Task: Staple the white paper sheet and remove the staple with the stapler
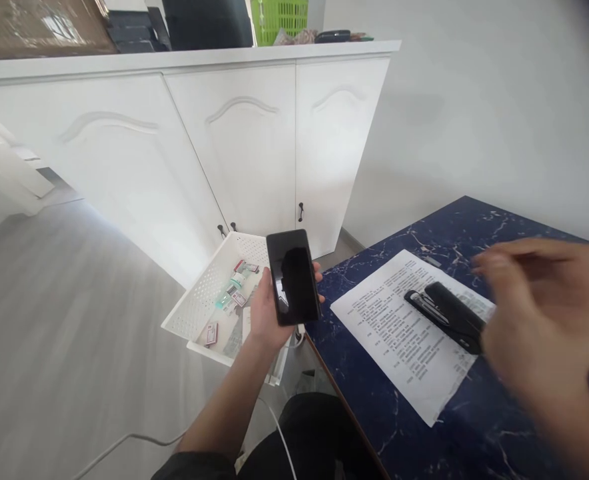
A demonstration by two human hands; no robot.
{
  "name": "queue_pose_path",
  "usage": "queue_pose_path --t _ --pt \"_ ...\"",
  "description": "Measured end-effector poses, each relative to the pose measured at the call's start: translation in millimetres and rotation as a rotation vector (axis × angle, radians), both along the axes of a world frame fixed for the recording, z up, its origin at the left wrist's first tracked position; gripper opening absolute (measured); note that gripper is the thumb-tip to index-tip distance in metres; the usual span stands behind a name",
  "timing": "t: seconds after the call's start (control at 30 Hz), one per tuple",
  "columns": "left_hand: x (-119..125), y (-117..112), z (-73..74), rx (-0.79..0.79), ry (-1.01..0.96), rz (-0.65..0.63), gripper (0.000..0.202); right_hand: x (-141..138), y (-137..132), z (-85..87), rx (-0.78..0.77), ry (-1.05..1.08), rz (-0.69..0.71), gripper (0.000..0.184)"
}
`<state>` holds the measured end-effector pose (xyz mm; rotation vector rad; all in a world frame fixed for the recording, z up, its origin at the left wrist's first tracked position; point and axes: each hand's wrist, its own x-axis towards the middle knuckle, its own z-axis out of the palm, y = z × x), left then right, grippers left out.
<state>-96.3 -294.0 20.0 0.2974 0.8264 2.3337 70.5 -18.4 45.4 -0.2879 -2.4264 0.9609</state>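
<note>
My left hand (264,310) is wrapped round a black smartphone (294,277), held tilted with its dark screen facing me. Beneath the phone's lower edge a white cable end (300,329) shows; whether it is plugged in I cannot tell. Over the right part of the table is my right hand (544,320), blurred, its thumb and forefinger pinched together. Anything between those fingertips is too smeared to make out. Beside this hand, a black stapler (447,317) lies on a printed sheet of paper (394,340).
A dark blue marbled table (364,400) stands on the right. Left of it is a white perforated basket (189,320) holding a teal-capped bottle and small boxes. White cabinets (244,147) line the back, with a green basket (279,17) on top. A white cable (139,437) trails below.
</note>
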Motion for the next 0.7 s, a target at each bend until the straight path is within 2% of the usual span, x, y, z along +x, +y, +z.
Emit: queue_pose_path --t 0.03,0.07,0.17,0.23,0.3,0.37,0.47,0.57,0.7 --pt "8 3 1.4 -0.001 -0.006 -0.025 0.065 -7 -29 0.4 -0.112 0.101 -0.134 0.052" --pt "16 5 2.2 -0.003 -0.017 -0.045 0.065 -15 -58 -2.4 -0.229 0.108 -0.168 0.044" --pt "35 11 0.0 -0.030 -0.084 -0.102 0.066 -35 -120 -25.4 -0.621 -0.027 0.096 0.053" --pt "44 14 -4.3 -0.059 -0.146 -0.137 0.067 -40 -138 -43.8 -0.861 -0.069 0.262 0.060" --pt "49 15 -9.2 -0.078 -0.182 -0.145 0.067 -37 -142 -56.5 -1.004 -0.083 0.332 0.067" --pt "53 15 -13.6 -0.081 -0.158 -0.126 0.064 -31 -140 -61.0 -1.045 -0.086 0.337 0.075" --pt "55 13 -18.1 -0.100 -0.071 -0.066 0.074 -27 -137 -58.0 -1.028 -0.091 0.397 0.073" --pt "56 14 -18.9 -0.150 -0.069 -0.051 0.059 -28 -137 -54.1 -0.973 -0.094 0.464 0.065" --pt "57 15 -15.5 -0.200 -0.074 -0.021 0.057 -27 -135 -55.0 -0.914 -0.117 0.440 0.071"
